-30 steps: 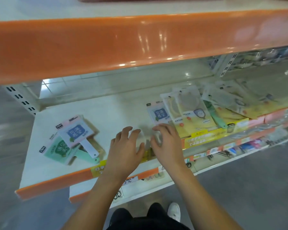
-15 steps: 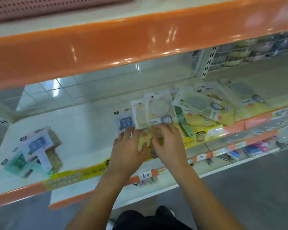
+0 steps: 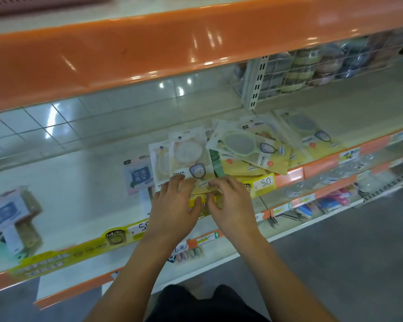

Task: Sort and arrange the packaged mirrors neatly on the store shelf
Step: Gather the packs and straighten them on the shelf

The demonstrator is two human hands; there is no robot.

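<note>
A stack of yellow packaged mirrors (image 3: pixel 187 156) lies at the front of the white shelf (image 3: pixel 75 182). My left hand (image 3: pixel 175 205) and my right hand (image 3: pixel 230 203) sit side by side at the stack's near end, fingers on top and thumbs at its lower edge, pinching it. Right of it, a loose pile of yellow packs with a green oval mirror (image 3: pixel 241 145) lies fanned out. One more pack (image 3: pixel 307 129) lies further right. A blue-label pack (image 3: pixel 139 175) sits just left of my hands. More handled mirrors with blue labels (image 3: pixel 7 210) lie at the far left.
The orange edge of the upper shelf (image 3: pixel 149 54) hangs low over the work area. A wire divider (image 3: pixel 289 73) with stacked goods behind it stands at the back right. Price tags line the orange shelf lip (image 3: pixel 312 168). A lower shelf (image 3: pixel 323 203) holds small items.
Both hands have moved right along the shelf front, from the bare part to the near end of the yellow stack. The far-left mirrors have slid toward the left edge of view.
</note>
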